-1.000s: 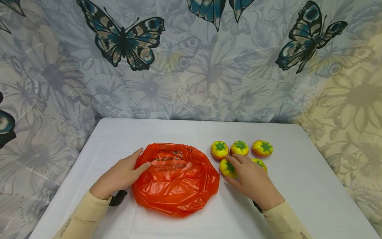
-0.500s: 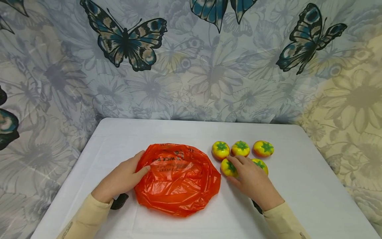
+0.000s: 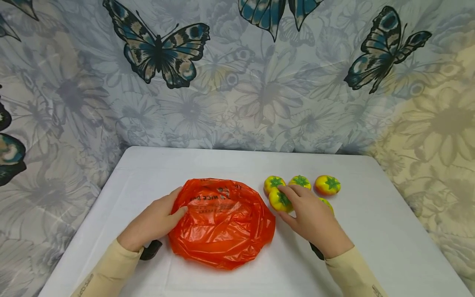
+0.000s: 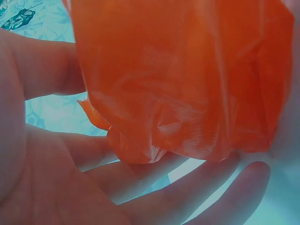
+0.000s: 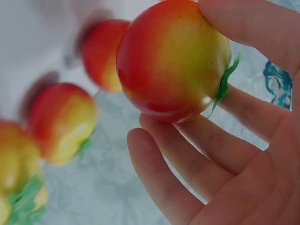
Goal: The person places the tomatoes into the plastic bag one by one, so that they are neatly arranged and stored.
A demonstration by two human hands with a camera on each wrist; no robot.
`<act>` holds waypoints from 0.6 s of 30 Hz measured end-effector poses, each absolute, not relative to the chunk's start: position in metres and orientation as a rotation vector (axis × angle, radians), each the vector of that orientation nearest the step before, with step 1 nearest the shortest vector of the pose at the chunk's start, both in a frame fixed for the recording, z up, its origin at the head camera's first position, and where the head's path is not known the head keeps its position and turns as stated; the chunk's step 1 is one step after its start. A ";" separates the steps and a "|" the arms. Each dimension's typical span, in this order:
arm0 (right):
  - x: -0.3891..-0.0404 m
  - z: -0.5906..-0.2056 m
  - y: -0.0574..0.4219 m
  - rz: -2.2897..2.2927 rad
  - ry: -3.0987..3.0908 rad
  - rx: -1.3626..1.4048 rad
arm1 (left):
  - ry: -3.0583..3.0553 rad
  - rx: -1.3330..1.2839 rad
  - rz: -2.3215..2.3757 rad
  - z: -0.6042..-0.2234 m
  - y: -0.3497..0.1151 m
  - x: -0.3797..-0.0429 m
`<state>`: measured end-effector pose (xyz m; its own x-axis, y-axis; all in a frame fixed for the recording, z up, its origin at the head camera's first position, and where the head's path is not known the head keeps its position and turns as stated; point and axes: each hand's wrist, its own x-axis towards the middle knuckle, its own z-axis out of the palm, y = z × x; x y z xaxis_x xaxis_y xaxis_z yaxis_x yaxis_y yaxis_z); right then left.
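A red plastic bag (image 3: 222, 231) stands on the white table, its printed lettering reading mirrored. My left hand (image 3: 156, 220) holds its left side, thumb over the rim and fingers (image 4: 178, 197) along the outside; the thumb tip is hidden in the left wrist view. To the right of the bag, my right hand (image 3: 313, 218) grips a red-and-yellow tomato (image 3: 279, 201) with a green calyx between thumb and fingers. That tomato (image 5: 173, 61) appears lifted in the right wrist view. More tomatoes (image 3: 327, 185) lie around this hand, one (image 3: 328, 204) mostly hidden behind it.
The white table (image 3: 386, 231) has its back edge against a wall covering (image 3: 259, 90) printed with flowers and butterflies. Two tomatoes, one of them (image 3: 274, 181) partly covered by the held one, sit just beyond my right fingers.
My right hand has raised the gripped tomato and shifted it slightly left and away from me, partly covering the tomato behind. The left hand and bag have barely moved.
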<state>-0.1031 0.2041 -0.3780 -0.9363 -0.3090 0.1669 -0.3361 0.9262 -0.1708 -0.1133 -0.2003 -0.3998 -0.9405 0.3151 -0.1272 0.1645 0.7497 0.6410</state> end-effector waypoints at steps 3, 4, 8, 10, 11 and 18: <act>-0.108 -0.374 0.192 0.309 -2.958 0.519 | 2.726 0.389 0.974 -0.401 -0.201 -0.113; -0.110 -0.372 0.188 0.314 -2.961 0.519 | 2.728 0.393 0.975 -0.401 -0.201 -0.113; -0.116 -0.367 0.171 0.356 -2.952 0.550 | 2.747 0.403 0.977 -0.401 -0.202 -0.112; -0.120 -0.366 0.161 0.364 -2.943 0.579 | 2.757 0.398 0.974 -0.401 -0.203 -0.112; -0.121 -0.366 0.157 0.369 -2.938 0.597 | 2.762 0.394 0.970 -0.401 -0.203 -0.112; -0.133 -0.367 0.129 0.374 -2.937 0.666 | 2.765 0.389 0.957 -0.401 -0.202 -0.113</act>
